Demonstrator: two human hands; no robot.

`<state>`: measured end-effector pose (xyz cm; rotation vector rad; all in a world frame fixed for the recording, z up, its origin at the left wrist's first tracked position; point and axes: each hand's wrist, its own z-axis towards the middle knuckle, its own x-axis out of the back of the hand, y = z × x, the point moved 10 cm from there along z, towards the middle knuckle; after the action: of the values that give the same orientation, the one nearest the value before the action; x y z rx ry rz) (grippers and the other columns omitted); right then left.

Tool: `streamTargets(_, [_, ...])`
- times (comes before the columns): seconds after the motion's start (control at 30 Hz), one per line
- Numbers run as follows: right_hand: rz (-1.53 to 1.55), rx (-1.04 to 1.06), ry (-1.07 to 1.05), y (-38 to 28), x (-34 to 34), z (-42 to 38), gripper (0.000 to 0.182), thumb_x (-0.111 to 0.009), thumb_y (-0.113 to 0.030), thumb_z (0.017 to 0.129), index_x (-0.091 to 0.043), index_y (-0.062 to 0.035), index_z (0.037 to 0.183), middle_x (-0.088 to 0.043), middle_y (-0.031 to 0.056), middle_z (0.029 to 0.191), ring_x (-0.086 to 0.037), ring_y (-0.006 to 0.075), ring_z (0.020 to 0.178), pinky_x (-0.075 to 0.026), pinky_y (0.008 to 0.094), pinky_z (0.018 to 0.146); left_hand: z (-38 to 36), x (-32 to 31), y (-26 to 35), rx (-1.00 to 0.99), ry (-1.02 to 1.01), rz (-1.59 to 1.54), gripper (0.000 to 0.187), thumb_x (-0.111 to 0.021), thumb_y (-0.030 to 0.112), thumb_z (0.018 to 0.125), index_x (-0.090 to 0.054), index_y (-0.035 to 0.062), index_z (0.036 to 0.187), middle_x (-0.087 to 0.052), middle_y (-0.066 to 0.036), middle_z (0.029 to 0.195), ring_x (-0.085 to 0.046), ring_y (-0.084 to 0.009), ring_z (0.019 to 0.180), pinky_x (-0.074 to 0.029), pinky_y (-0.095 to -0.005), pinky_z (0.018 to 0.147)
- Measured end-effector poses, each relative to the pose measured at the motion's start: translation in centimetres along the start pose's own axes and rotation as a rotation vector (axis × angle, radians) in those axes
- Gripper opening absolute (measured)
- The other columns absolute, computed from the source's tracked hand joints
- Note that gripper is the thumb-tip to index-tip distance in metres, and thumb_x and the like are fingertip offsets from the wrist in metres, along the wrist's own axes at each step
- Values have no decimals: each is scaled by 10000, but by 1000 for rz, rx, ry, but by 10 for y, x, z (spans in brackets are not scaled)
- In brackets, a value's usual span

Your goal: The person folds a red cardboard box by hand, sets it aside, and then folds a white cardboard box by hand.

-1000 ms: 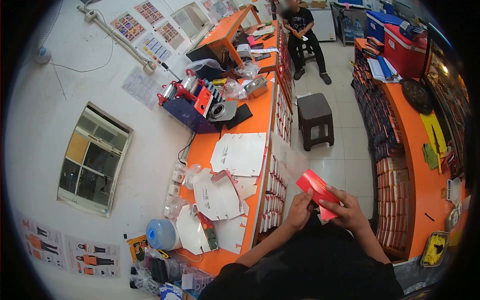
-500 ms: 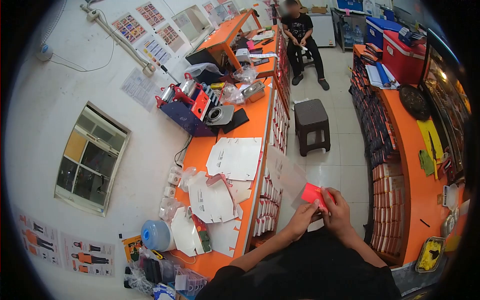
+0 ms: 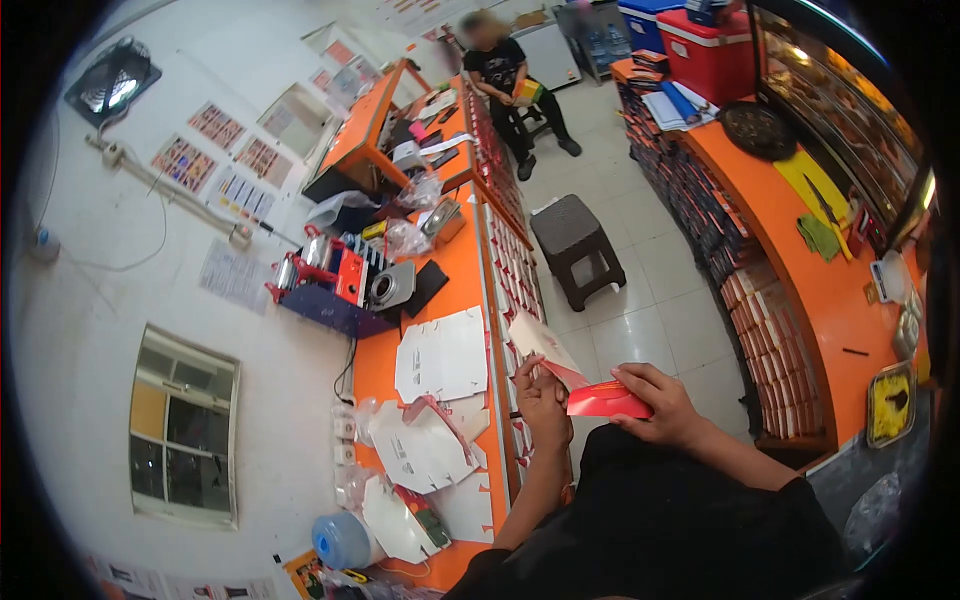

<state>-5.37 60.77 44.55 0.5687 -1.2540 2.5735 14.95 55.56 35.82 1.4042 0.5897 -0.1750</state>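
Above the floor in front of my body I hold a red and white folding carton (image 3: 608,400), partly unfolded. Its pale panel stretches up and to the left, while the red part lies nearer me. My left hand (image 3: 543,405) has its fingers closed at the edge of the pale panel. On the other side, my right hand (image 3: 660,402) grips the red end, thumb and fingers around it. To the left, flat white carton blanks (image 3: 442,355) lie on the orange counter (image 3: 375,375), and several overlap.
A dark stool (image 3: 578,245) stands on the tiled floor ahead. Beyond it a seated person (image 3: 500,80) holds a yellow and green item. Folded cartons (image 3: 770,345) fill shelves under the right counter, which bears a knife (image 3: 825,205) and red cooler (image 3: 705,50). A blue water jug (image 3: 345,540) is lower left.
My hands have moved apart, and the carton has opened between them, with its red part turned. The view has swung right. The seated person now holds a yellow and green item.
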Motion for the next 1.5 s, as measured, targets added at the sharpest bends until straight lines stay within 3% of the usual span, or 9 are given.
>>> streamTargets(0.2, [-151, 40, 98, 5, 15, -1, 565, -781, -278, 810, -597, -46, 1291, -606, 166, 1232, -650, 338, 1053, -555, 406, 872, -11, 3, 6, -156, -37, 105, 132, -588, 95, 1005, -620, 15, 1105, -543, -11, 708, -494, -72, 574, -394, -207, 505])
streamTargets(0.3, [-182, 93, 61, -4, 11, 3, 563, -768, -271, 822, -583, -56, 1309, -598, 168, 1243, -643, 348, 1069, -550, 411, 884, -29, -28, 20, -310, -210, 593, 164, -617, 47, 980, -731, 18, 1094, -633, -40, 818, -568, -73, 662, -452, -202, 594])
streamTargets(0.4, [-108, 61, 28, -2, 13, 6, 565, -761, -253, 830, -565, -60, 1324, -595, 177, 1241, -632, 363, 1083, -539, 413, 901, -37, -49, 29, -391, -290, 639, 160, -624, 31, 972, -728, 18, 1092, -612, -23, 758, -544, -63, 627, -442, -205, 563])
streamTargets(0.6, [234, -185, 239, 28, 40, 9, 517, -754, -209, 830, -572, -55, 1290, -602, 173, 1204, -624, 362, 1100, -532, 406, 892, -26, -30, 10, 12, -399, 525, 167, -632, 40, 970, -733, 32, 1103, -611, -4, 724, -530, -47, 592, -420, -202, 526])
streamTargets(0.7, [122, -86, 131, 4, 23, 16, 483, -745, -198, 846, -577, -48, 1273, -604, 172, 1180, -630, 350, 1098, -531, 397, 891, -33, -46, 30, -184, -293, 637, 141, -627, 74, 980, -731, 22, 1059, -604, -17, 706, -527, -62, 561, -422, -218, 510])
streamTargets(1.03, [180, -41, 40, 18, 11, 22, 299, -681, -205, 904, -652, -52, 1160, -611, 166, 1186, -619, 353, 1063, -520, 399, 902, -20, -27, 33, -57, -379, 569, 147, -650, 28, 952, -738, 32, 1070, -626, -1, 719, -535, -49, 579, -433, -212, 518])
streamTargets(1.2, [-31, 75, -92, -16, -4, 34, 234, -610, -235, 961, -673, -62, 1104, -595, 176, 1203, -580, 356, 1109, -484, 417, 947, -27, -53, 83, -504, -398, 947, 187, -667, -51, 887, -732, 19, 1047, -672, -63, 749, -601, -81, 602, -466, -227, 532])
streamTargets(1.4, [225, 21, 6, -10, 16, 51, 261, -542, -251, 1001, -663, -44, 1105, -582, 191, 1208, -576, 364, 1114, -469, 428, 964, -26, -72, 110, -435, -521, 820, 241, -646, -100, 853, -734, 31, 1035, -676, -75, 735, -635, -122, 602, -480, -245, 549])
streamTargets(1.5, [76, 88, -15, -22, 1, 58, 280, -550, -260, 998, -659, -27, 1109, -579, 198, 1206, -579, 358, 1124, -486, 423, 947, -20, -79, 113, -511, -446, 838, 245, -688, -80, 833, -739, 39, 1041, -652, -72, 709, -601, -125, 577, -452, -250, 537])
